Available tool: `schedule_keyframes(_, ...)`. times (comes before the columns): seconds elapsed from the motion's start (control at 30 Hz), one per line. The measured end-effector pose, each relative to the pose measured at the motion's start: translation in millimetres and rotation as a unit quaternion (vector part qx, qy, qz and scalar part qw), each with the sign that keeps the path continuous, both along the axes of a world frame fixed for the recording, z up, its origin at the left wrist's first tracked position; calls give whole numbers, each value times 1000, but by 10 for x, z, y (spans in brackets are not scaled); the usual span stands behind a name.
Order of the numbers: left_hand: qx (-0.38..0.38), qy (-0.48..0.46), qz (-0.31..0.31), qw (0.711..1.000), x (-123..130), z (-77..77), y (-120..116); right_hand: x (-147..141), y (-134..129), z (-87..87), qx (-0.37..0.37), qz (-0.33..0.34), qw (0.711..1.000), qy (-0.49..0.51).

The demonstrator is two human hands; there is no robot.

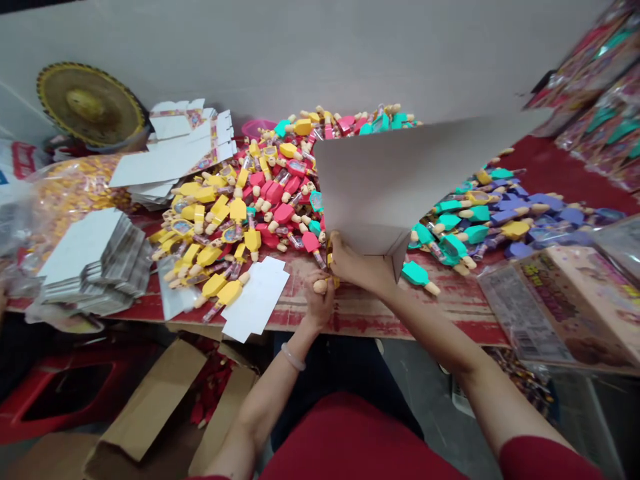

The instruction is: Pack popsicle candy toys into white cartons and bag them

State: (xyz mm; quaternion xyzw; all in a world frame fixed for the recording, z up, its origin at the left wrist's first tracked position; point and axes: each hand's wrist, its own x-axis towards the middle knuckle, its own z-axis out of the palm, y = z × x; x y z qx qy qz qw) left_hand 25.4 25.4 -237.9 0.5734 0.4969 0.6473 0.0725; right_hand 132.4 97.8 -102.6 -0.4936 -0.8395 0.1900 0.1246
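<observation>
My left hand (320,303) is closed around an ice-pop-shaped toy, whose tan stick end (320,287) pokes out above the fingers. Just beside it, at the open white box's left edge, my right hand (347,261) curls its fingers against a yellow piece (329,252), mostly hidden by the hand. The white cardboard box (370,183) stands tilted with its opening toward me, and my right wrist crosses in front of it. Red ice-pop-shaped toys (284,213) and yellow ones (237,210) lie heaped left of my hands. A flat white card (257,297) rests at the table's front edge.
Teal toys (453,248) and purple toys (555,210) spread to the right, near a plastic-wrapped printed box (575,300). Folded white cartons (95,257) are stacked at left. A straw hat (90,103) stands behind; an open brown carton (150,400) sits below the table.
</observation>
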Motion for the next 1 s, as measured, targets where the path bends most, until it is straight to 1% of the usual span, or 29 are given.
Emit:
schedule_keyframes(0.07,-11,32,-27,999,-16,38,79,113,-56,-65,43,-23,998,36)
schedule_keyframes(0.13,-27,42,-35,998,-33,106,171,440,-88,-218,73,-72,990,101)
schedule_keyframes(0.2,-36,30,-21,999,-52,161,250,940,-104,-443,106,-169,967,159)
schedule_keyframes(0.23,-35,21,-14,999,-63,174,276,1219,-117,-576,126,-237,949,167)
schedule_keyframes(0.27,-32,13,-6,999,-74,176,291,1491,-140,-718,139,-295,933,150)
schedule_keyframes(0.3,-27,6,3,1000,-83,168,296,1738,-175,-868,136,-343,923,111)
schedule_keyframes(0.33,-21,3,11,1000,-89,155,297,1947,-222,-1020,112,-383,915,66)
schedule_keyframes(0.37,-19,4,16,1000,-90,140,299,2110,-279,-1168,77,-400,913,25)
schedule_keyframes(0.43,-26,12,18,999,-66,120,324,2300,-400,-1428,16,-396,917,-32)
schedule_keyframes(0.5,-49,25,6,998,-9,121,379,2366,-501,-1597,-1,-382,923,-44)
schedule_keyframes(0.53,-60,31,-2,998,25,124,406,2379,-541,-1642,-2,-383,923,-31)
schedule_keyframes(0.6,-65,48,-23,996,84,115,421,2402,-609,-1660,-18,-404,914,41)
schedule_keyframes(0.63,-61,58,-37,996,101,97,400,2418,-646,-1642,-32,-418,902,101)
schedule_keyframes(0.67,-55,67,-52,995,107,69,362,2439,-689,-1612,-45,-433,883,174)
schedule_keyframes(0.7,-50,72,-64,994,101,36,318,2460,-741,-1573,-53,-446,856,254)
schedule_keyframes(0.73,-52,69,-67,994,84,2,279,2482,-799,-1525,-51,-457,823,333)
schedule_keyframes(0.8,-68,44,-44,996,34,-42,269,2511,-924,-1395,-30,-465,758,456)
schedule_keyframes(0.83,-82,28,-27,996,10,-45,309,2514,-980,-1309,-18,-463,736,494)
schedule_keyframes(0.87,-103,19,-11,994,-6,-36,376,2505,-1027,-1207,-4,-459,723,517)
schedule_keyframes(0.9,-127,20,2,992,-13,-16,457,2481,-1061,-1091,10,-452,719,528)
schedule_keyframes(0.93,-155,33,14,987,-12,11,538,2438,-1081,-963,25,-440,722,533)
schedule_keyframes(1.0,-214,75,40,973,11,83,649,2286,-1077,-702,54,-402,737,541)
